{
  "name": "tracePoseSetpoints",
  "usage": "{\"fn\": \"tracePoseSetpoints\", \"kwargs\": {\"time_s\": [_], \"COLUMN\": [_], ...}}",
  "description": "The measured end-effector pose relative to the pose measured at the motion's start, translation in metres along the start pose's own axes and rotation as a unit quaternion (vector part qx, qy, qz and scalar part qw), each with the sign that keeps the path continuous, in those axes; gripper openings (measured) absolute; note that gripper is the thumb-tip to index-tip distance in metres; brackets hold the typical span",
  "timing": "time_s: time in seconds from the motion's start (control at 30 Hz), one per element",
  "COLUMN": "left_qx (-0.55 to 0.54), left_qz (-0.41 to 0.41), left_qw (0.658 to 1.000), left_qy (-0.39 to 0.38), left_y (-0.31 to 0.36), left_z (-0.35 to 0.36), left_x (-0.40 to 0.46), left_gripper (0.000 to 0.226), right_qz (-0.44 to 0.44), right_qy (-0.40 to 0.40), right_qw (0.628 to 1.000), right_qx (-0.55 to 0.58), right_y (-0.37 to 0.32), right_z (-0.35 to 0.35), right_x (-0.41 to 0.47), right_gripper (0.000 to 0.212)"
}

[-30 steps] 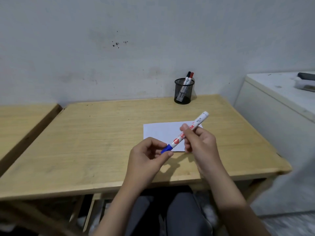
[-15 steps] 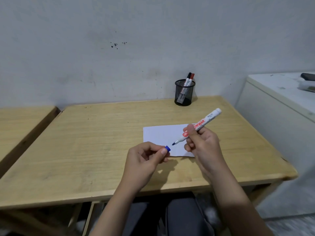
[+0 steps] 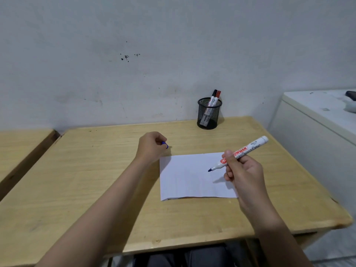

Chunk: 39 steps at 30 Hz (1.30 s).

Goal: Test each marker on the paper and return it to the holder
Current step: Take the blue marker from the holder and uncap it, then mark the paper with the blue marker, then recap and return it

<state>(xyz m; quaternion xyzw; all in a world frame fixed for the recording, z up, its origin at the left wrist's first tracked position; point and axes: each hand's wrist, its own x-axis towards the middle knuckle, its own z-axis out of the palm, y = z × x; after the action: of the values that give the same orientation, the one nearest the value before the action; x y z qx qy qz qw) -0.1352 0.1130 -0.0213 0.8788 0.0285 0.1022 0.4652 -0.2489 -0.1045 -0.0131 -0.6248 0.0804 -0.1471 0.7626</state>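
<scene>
My right hand [image 3: 243, 172] grips a white marker [image 3: 248, 150] with a blue tip, uncapped. Its tip hovers just above the right part of the white paper [image 3: 190, 176], which lies flat in the middle of the wooden desk [image 3: 96, 189]. My left hand [image 3: 151, 146] is stretched out to the paper's upper left corner and pinches the blue cap [image 3: 166, 145] just over the desk. At the back of the desk stands a black mesh holder [image 3: 209, 116] with a black-capped marker [image 3: 212, 98] and a red-capped marker [image 3: 217, 96] leaning in it.
A second wooden desk [image 3: 21, 149] adjoins on the left with a gap between. A white cabinet [image 3: 317, 128] stands to the right, with a dark object [image 3: 351, 94] on top. The wall runs right behind the holder.
The cap came off the marker. My left hand carried the cap forward and to the left, away from my body. My right hand brought the bare tip over the paper.
</scene>
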Motion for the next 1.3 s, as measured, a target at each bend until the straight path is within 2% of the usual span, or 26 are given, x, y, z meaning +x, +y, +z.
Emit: {"fn": "tracePoseSetpoints", "kwargs": {"time_s": [0.13, 0.33, 0.43, 0.53, 0.63, 0.73, 0.83, 1.0, 1.1, 1.3], "left_qx": [0.031, -0.065, -0.086, -0.049, 0.029, 0.07, 0.097, 0.154, 0.183, 0.115], "left_qz": [0.004, -0.032, -0.038, -0.021, 0.011, 0.042, 0.064, 0.085, 0.087, 0.05], "left_qw": [0.999, 0.994, 0.994, 0.994, 0.992, 0.988, 0.985, 0.978, 0.974, 0.987], "left_qy": [-0.031, -0.076, -0.061, -0.1, -0.126, -0.134, -0.124, -0.115, -0.103, -0.102], "left_y": [-0.011, -0.018, -0.021, -0.03, -0.039, -0.042, -0.043, -0.046, -0.045, -0.047], "left_z": [0.012, 0.004, -0.013, -0.025, -0.026, -0.027, -0.026, -0.027, -0.028, -0.03], "left_x": [0.016, 0.01, -0.005, -0.023, -0.031, -0.029, -0.03, -0.027, -0.024, -0.018], "left_gripper": [0.025, 0.053, 0.047, 0.045, 0.049, 0.051, 0.05, 0.045, 0.047, 0.032], "right_qz": [-0.002, -0.017, -0.019, -0.008, 0.043, 0.088, 0.095, 0.052, 0.038, 0.021], "right_qy": [-0.005, -0.028, -0.049, -0.08, -0.125, -0.161, -0.15, -0.098, -0.095, -0.12], "right_qw": [1.0, 0.999, 0.998, 0.997, 0.99, 0.983, 0.984, 0.993, 0.992, 0.989], "right_qx": [-0.027, -0.035, -0.023, -0.001, 0.039, 0.024, -0.023, -0.047, -0.067, -0.082], "right_y": [-0.001, -0.011, -0.014, -0.012, -0.001, 0.016, 0.033, 0.055, 0.06, 0.066], "right_z": [0.004, 0.023, 0.035, 0.056, 0.084, 0.109, 0.123, 0.121, 0.118, 0.121], "right_x": [0.012, 0.029, 0.035, 0.044, 0.056, 0.064, 0.067, 0.07, 0.074, 0.074], "right_gripper": [0.022, 0.022, 0.022, 0.021, 0.026, 0.025, 0.027, 0.028, 0.031, 0.033]}}
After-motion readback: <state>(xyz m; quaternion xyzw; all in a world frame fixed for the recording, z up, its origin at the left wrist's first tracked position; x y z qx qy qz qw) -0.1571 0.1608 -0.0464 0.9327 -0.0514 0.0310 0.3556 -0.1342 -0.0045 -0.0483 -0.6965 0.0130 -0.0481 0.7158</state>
